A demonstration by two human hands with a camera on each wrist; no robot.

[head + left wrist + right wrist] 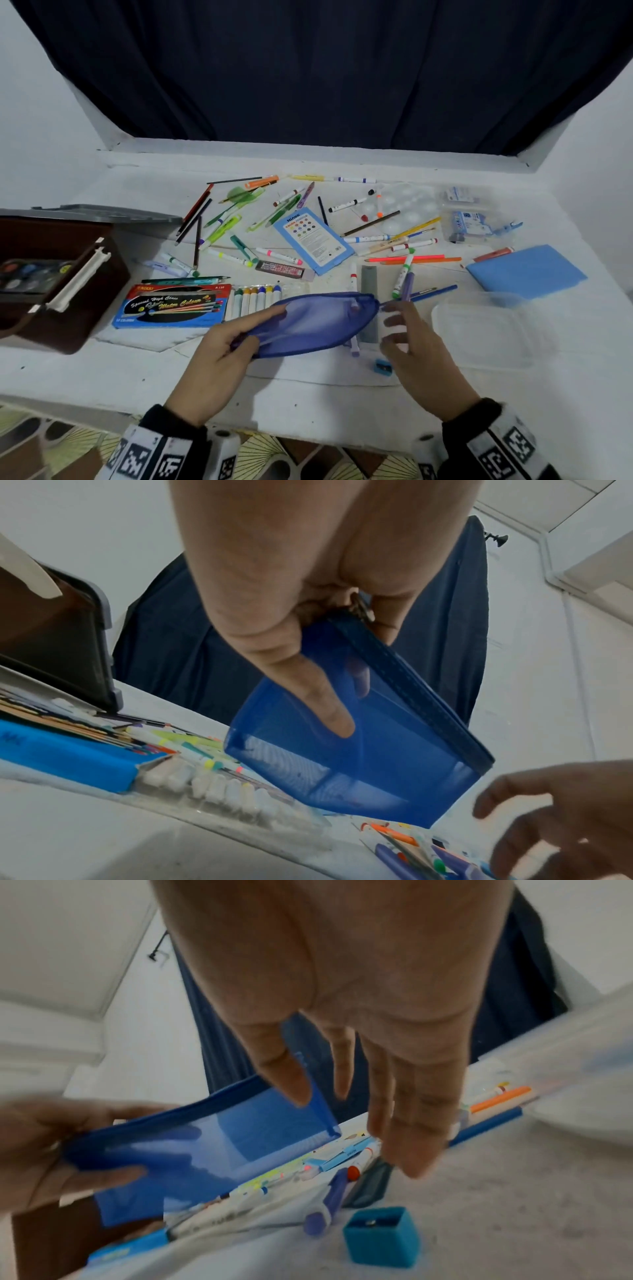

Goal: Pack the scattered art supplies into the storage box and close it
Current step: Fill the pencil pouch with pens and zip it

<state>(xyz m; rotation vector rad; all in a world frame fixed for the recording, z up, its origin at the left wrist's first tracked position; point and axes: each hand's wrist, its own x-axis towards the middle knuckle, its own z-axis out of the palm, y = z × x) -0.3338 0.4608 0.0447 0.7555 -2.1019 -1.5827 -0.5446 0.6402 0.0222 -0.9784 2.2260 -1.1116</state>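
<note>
My left hand point(239, 334) grips the left end of a blue see-through mesh zip pouch point(308, 322) and holds it tilted just above the table. In the left wrist view the thumb point(318, 696) presses on the pouch point(377, 764) with the zipper edge pinched. My right hand point(399, 318) hovers by the pouch's right end with straight, spread fingers and nothing in it; in the right wrist view this hand point(377, 1110) is blurred. Markers, pens and pencils point(287, 226) lie scattered over the white table. The brown storage box point(85, 308) stands open at the left, with its grey lid point(102, 212) up.
A watercolour box point(174, 305) and a crayon pack point(257, 298) lie in front of the pouch's left end. A blue pencil box point(313, 240), a clear palette point(407, 205), a blue pad point(527, 270), a clear plastic tub point(479, 329) and a blue sharpener point(383, 1237) surround the hands.
</note>
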